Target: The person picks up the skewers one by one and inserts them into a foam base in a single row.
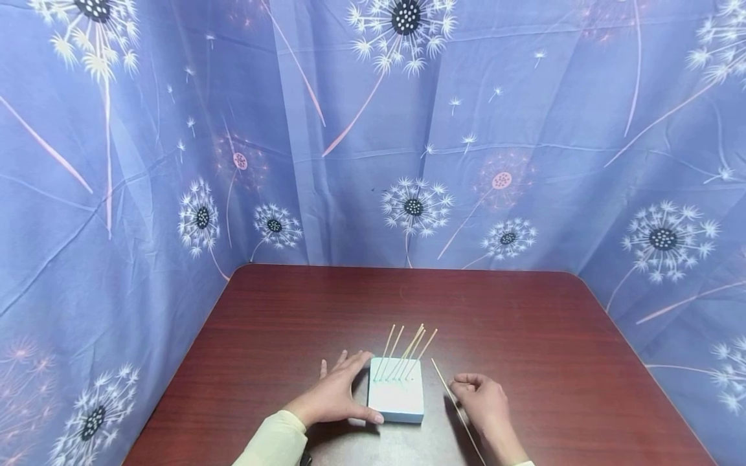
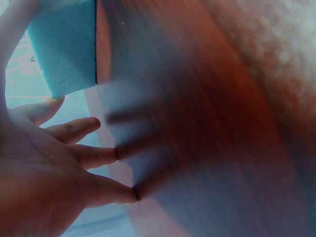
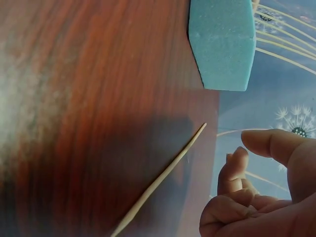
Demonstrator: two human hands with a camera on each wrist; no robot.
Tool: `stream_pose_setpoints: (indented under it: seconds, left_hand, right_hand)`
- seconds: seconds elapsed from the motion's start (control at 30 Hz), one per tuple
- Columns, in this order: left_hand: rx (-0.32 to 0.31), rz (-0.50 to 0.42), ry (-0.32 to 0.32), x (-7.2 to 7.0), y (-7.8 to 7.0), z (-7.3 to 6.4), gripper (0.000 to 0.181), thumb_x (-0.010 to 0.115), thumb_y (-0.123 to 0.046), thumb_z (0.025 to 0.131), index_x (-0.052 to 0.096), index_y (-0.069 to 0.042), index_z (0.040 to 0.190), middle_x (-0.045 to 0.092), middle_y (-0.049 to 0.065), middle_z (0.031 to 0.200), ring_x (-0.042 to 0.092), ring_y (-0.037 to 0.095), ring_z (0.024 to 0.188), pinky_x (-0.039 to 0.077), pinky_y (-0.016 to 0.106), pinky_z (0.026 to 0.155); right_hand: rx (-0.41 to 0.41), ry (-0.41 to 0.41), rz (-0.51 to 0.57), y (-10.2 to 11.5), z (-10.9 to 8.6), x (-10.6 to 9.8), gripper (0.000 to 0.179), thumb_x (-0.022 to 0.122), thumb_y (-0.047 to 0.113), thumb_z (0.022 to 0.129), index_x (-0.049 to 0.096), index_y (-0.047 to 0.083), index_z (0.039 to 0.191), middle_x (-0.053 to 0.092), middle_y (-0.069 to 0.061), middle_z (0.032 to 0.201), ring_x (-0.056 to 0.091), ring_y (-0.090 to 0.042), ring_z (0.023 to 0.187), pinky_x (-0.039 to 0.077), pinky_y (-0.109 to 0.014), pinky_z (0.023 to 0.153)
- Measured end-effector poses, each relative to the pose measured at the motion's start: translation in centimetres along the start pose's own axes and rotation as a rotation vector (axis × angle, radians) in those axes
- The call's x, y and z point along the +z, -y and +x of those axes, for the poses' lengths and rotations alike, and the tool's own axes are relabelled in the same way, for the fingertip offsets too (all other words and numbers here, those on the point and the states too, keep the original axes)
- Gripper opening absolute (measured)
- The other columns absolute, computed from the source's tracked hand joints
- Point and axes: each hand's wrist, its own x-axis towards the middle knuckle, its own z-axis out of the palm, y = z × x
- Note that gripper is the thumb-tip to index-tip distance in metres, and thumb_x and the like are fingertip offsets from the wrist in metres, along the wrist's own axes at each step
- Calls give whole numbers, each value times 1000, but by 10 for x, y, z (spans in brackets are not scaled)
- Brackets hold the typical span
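A pale blue foam-like block (image 1: 396,398) stands on the table with several thin wooden sticks (image 1: 417,349) upright or slightly tilted in its top. My left hand (image 1: 338,391) spreads along its left side, with the thumb at the front corner and the forefinger at the back corner. In the left wrist view the forefinger touches the block (image 2: 66,49), while the other fingers stand straight. Right of the block, my right hand (image 1: 485,402) has loosely bent fingers. Beside its fingertips is one loose stick (image 1: 460,417); in the right wrist view this stick (image 3: 158,182) appears apart from the fingers.
The reddish-brown wooden table (image 1: 553,336) has rounded far corners. Blue curtains (image 1: 361,213) printed with dandelions hang behind it and along both sides. A small dark object (image 1: 305,458) shows partly beside the left cuff.
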Motion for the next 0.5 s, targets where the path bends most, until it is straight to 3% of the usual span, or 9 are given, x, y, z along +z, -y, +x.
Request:
stream_pose_setpoints:
  seconds: [0.27,0.5]
  left_hand:
    - [5,1,-6,2,2,0,121,96,-59,67,40,-7,161,39,25,166,22,56,155,0,87,113]
    - [8,2,-6,2,4,1,121,96,-59,67,40,-8,162,39,24,166,22,56,155,1,88,113]
  right_hand:
    - [6,21,-21,-5,1,2,25,81,25,89,80,2,99,77,-5,87,67,-19,83,53,-45,81]
    - [-2,62,-38,-11,-2,5,18,83,21,83,79,4,89,76,-5,82,63,-15,73,52,-37,69]
